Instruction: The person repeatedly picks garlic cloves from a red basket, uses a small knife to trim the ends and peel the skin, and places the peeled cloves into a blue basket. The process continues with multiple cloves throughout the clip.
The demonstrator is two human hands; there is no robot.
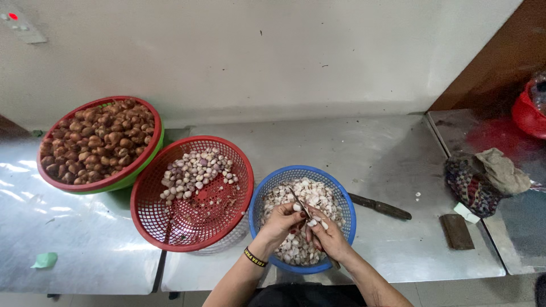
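Head view of a steel worktable (398, 153). The left hand (281, 222) was closed around a small peeled clove (297, 207), held above the blue basket (347, 213) of pale peelings. The right hand (329, 239) gripped a small knife (300, 203), fingers curled tight, blade angled up toward the clove. Left of it sat a red basket (153, 224) holding peeled pinkish shallots (196, 173), and beyond that a red-and-green basket (139, 173) heaped with unpeeled brown shallots (96, 139). A second, dark-handled knife (380, 207) lay on the table just right of the blue basket; a crumpled cloth (483, 182) lay farther right
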